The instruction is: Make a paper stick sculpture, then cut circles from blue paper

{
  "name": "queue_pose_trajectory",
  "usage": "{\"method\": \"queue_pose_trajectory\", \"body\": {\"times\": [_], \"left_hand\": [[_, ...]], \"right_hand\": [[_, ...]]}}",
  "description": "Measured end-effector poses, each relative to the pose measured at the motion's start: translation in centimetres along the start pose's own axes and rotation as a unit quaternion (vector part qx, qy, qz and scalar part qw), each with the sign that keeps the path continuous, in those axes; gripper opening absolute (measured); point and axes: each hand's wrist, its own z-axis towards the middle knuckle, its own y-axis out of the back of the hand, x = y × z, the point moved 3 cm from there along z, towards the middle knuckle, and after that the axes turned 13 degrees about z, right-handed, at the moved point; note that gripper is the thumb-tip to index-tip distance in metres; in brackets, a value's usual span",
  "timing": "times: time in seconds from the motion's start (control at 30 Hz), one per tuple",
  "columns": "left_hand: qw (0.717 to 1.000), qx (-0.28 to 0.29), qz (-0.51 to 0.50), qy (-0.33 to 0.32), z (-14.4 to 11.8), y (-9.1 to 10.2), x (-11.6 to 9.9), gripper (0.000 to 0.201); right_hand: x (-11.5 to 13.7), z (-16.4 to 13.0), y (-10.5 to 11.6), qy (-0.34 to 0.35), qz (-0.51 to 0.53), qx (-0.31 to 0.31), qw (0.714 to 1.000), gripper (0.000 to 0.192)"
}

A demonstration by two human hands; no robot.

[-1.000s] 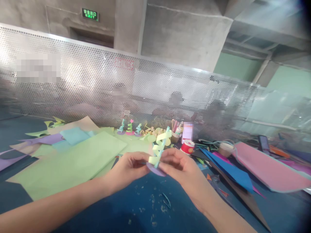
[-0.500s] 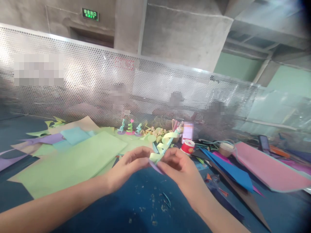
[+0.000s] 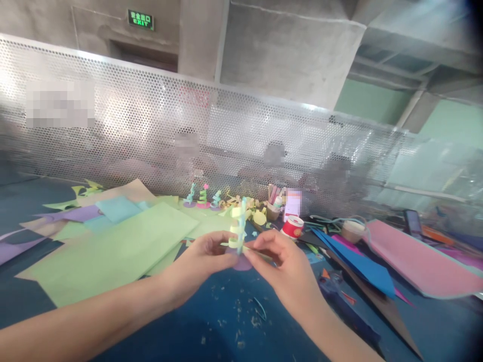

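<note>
A small paper model (image 3: 238, 226), a pale green spiral around a light blue stick on a purple disc, stands upright between my two hands above the dark blue table (image 3: 226, 322). My left hand (image 3: 206, 256) pinches its base from the left. My right hand (image 3: 281, 261) pinches the same base from the right. Both sets of fingers meet at the purple disc.
Large green paper sheets (image 3: 113, 251) lie at the left, with purple and light blue pieces behind them. Three small finished paper models (image 3: 204, 197) stand by the perforated metal screen (image 3: 151, 125). A red tape roll (image 3: 292, 227), blue paper (image 3: 354, 261) and a pink sheet (image 3: 415, 261) lie at the right. Paper scraps dot the table near me.
The paper spiral leaned to the right half a second ago; it now stands upright and sits slightly further left. Both hands kept their hold on its base.
</note>
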Motion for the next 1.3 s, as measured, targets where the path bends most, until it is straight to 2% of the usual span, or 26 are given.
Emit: {"method": "queue_pose_trajectory", "body": {"times": [0.17,0.4,0.5,0.77,0.97,1.3], "left_hand": [[1.0,-0.008,0.003,-0.007,0.4,0.3,0.2,0.029],[0.991,-0.02,0.094,-0.094,0.6,0.4,-0.3,0.032],[0.986,-0.027,0.119,-0.111,0.6,0.6,-0.3,0.028],[0.99,-0.027,0.123,-0.071,0.7,0.9,-0.4,0.037],[0.996,-0.01,0.075,-0.042,0.6,0.8,-0.5,0.031],[0.997,-0.002,0.071,0.002,1.1,1.5,0.3,0.025]], "right_hand": [[0.1,-0.1,0.1,0.003,-0.014,0.003,1.0,0.01],[-0.3,-0.1,0.0,0.021,0.018,0.001,1.0,0.01],[-0.3,0.0,-0.1,0.017,0.029,-0.001,0.999,0.012],[-0.2,0.1,-0.3,-0.011,0.046,0.002,0.999,0.012],[-0.5,0.1,-0.2,-0.014,0.057,0.003,0.998,0.014],[-1.7,0.3,0.1,-0.021,0.057,0.003,0.998,0.016]]}}
